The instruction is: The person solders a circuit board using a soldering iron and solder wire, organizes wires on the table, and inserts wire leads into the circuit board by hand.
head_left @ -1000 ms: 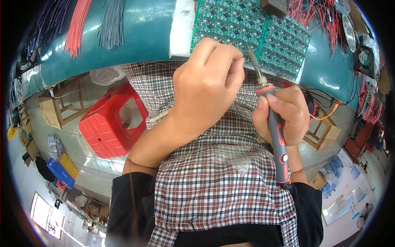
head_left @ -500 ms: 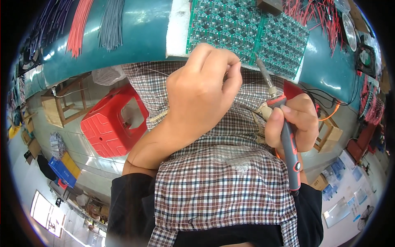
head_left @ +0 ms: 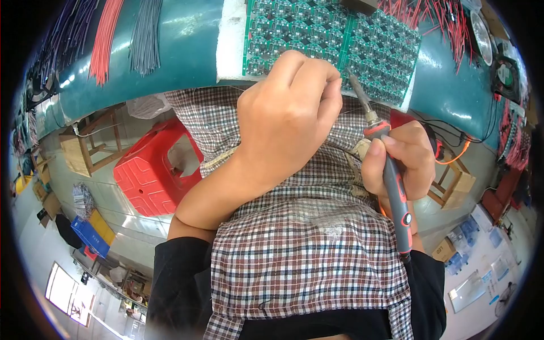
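My right hand point(head_left: 402, 158) grips a soldering iron point(head_left: 395, 190) by its grey and red handle. The iron points up and away, its tip over the near edge of a green panel of circuit boards point(head_left: 385, 54). My left hand point(head_left: 289, 116) is closed in a pinch close to the tip, above the panel's near edge. A thin strand, looking like solder wire point(head_left: 235, 87), shows to the left of this hand; its end at the fingertips is hidden. White foam point(head_left: 231, 48) lies under the panel.
Bundles of red wires point(head_left: 106, 42) and dark grey wires point(head_left: 145, 39) lie on the teal table point(head_left: 187, 39). A dark block point(head_left: 360, 5) rests on the panel. Loose red wires point(head_left: 447, 28) and a small fan point(head_left: 504, 76) are at the right. A red stool point(head_left: 150, 175) stands below left.
My left hand has moved slightly right and up. The iron has shifted a little up and left in view. The panel and foam appear farther left in the picture.
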Tool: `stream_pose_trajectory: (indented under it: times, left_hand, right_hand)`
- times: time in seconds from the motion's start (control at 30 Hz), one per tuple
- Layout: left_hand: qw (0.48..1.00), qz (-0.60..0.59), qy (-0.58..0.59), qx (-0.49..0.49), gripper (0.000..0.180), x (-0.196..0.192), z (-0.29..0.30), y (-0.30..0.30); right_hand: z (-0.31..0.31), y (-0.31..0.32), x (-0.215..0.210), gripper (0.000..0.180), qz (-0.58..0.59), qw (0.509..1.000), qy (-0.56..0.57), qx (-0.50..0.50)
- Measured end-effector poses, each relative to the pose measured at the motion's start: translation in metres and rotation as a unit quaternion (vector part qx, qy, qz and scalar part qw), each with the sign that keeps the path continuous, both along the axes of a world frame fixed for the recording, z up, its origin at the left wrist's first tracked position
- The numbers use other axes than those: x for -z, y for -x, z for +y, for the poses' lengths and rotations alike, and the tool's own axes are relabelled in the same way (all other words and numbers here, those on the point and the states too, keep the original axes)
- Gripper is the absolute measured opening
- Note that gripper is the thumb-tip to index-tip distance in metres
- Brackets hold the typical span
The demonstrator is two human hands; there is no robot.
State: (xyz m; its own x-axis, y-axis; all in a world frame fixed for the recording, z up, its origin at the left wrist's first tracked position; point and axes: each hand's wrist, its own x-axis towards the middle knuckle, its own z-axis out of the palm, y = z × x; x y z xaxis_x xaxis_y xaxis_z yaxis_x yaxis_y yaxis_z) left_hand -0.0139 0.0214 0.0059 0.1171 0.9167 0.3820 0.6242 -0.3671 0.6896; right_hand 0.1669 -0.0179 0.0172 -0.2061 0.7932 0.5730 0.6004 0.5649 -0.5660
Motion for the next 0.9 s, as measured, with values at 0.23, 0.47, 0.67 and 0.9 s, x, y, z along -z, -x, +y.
stream_pose_trajectory:
  times: [0.23,0.47,0.67,0.9]
  left_hand:
    - [1.0,0.004,-0.007,0.003,0.012,0.005,0.001,-0.002]
    - [1.0,0.003,-0.001,0.004,0.013,0.007,0.001,-0.003]
    - [1.0,0.001,0.007,0.002,0.012,0.002,-0.003,0.0]
    - [1.0,0.009,0.009,0.001,0.012,-0.001,-0.006,0.003]
  right_hand:
    - [-0.001,0.002,0.004,0.034,-0.016,1.0,-0.011,-0.004]
    - [0.0,0.004,0.002,0.034,-0.026,0.999,-0.015,-0.015]
    - [0.005,0.009,-0.003,0.032,-0.032,0.999,-0.016,-0.014]
    - [-0.009,-0.002,-0.01,0.035,0.002,1.0,0.011,0.001]
